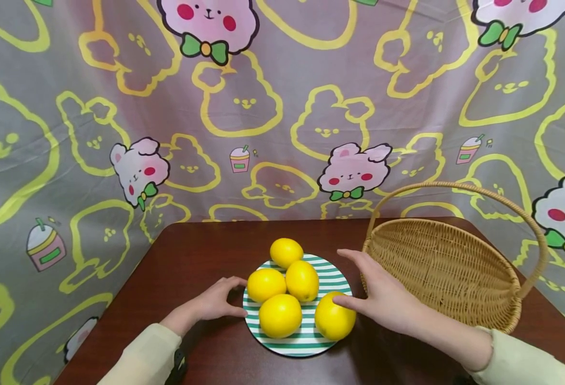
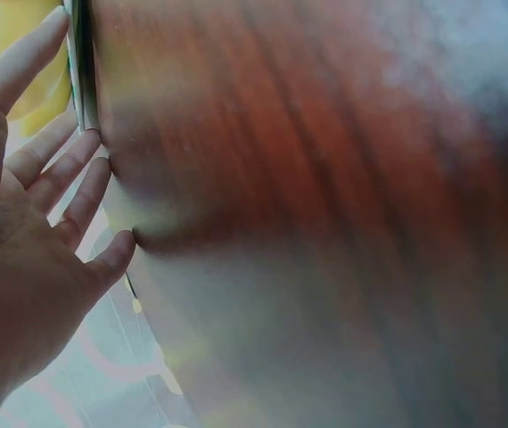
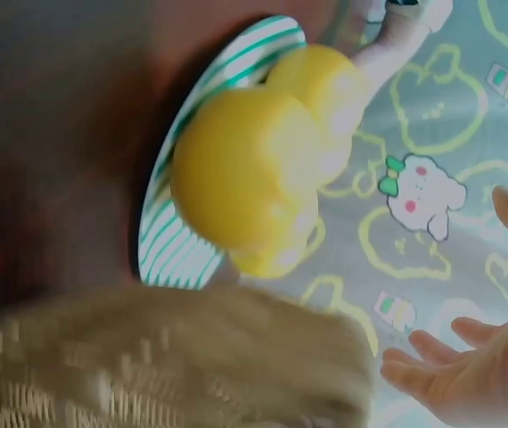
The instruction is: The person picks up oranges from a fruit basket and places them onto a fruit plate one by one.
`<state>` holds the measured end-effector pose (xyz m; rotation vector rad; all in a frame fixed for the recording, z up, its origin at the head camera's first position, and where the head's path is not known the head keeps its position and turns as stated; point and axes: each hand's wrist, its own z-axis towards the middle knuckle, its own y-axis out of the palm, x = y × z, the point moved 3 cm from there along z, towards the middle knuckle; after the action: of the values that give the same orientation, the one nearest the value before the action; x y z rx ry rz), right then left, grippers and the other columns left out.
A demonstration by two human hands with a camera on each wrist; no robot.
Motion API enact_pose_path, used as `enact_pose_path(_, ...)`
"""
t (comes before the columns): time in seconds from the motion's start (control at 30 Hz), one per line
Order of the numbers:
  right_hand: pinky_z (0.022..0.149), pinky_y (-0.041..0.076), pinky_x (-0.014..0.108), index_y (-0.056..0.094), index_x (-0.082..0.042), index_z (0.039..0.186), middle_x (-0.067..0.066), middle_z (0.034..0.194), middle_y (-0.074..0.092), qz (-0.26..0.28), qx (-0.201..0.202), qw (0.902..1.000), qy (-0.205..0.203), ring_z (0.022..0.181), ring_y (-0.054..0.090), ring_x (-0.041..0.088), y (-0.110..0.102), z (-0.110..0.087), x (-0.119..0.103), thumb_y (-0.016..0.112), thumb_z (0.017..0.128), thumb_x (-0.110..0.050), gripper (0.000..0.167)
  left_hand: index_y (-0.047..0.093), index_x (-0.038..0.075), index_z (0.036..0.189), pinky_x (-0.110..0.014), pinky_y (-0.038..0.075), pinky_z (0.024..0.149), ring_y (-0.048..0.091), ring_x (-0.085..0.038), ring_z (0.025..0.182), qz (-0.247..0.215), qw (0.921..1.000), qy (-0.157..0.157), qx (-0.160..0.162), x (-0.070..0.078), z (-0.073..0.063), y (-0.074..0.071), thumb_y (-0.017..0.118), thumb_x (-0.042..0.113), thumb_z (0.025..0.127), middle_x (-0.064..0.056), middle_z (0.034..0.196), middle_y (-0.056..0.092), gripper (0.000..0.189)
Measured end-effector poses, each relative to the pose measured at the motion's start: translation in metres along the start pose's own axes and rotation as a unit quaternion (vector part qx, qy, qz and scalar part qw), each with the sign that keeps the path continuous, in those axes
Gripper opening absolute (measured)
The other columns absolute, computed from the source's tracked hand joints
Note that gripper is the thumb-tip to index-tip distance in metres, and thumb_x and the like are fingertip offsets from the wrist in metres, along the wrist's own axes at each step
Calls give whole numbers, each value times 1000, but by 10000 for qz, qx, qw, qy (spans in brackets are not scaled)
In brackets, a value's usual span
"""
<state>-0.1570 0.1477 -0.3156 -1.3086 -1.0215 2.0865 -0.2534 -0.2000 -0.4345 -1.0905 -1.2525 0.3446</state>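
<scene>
Several yellow lemons [image 1: 280, 316] lie on a round plate [image 1: 327, 270] with green and white stripes. My left hand [image 1: 215, 300] is at the plate's left rim, thumb and fingers spread; in the left wrist view its fingertips meet the dark tabletop beside the plate. Above the plate's right side is my right hand [image 1: 383, 294], its fingers spread and its thumb overlapping the rightmost lemon [image 1: 332, 323] in the head view. The right wrist view shows that hand [image 3: 486, 366] apart from the lemons, with nothing in it.
A woven basket [image 1: 436, 262] with a tall arched handle [image 1: 479, 188] stands on the right of the brown table [image 1: 191, 251], close to my right forearm. Behind the table hangs a patterned cloth [image 1: 282, 69] with cartoon figures.
</scene>
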Motion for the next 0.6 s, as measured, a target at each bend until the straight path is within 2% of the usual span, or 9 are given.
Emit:
enact_pose_path(0.33, 98, 36, 61, 37, -9, 144, 17, 143, 42, -341, 214, 9991, -130, 128, 42, 40, -38, 1, 15, 74, 84, -46, 79, 57, 13, 130, -50, 39, 99, 48, -24, 111, 10, 9999, -122, 64, -3, -2, -1, 84, 41, 73, -3, 124, 57, 69)
enact_pose_path(0.47, 97, 37, 61, 37, -8, 143, 19, 142, 42, -551, 162, 9983, -131, 127, 42, 40, -47, -1, 23, 74, 84, -46, 80, 56, 14, 131, -50, 38, 100, 49, -24, 112, -26, 9998, -176, -25, -3, -5, -3, 83, 44, 74, -2, 124, 57, 70)
enact_pose_path(0.6, 91, 41, 62, 37, -10, 144, 17, 141, 43, -857, 101, 9963, -45, 125, 45, 41, -54, -3, 32, 71, 84, -51, 80, 56, 13, 131, -53, 38, 100, 51, -27, 114, -99, 9998, -76, -142, 0, -7, -10, 82, 42, 75, -4, 126, 57, 69)
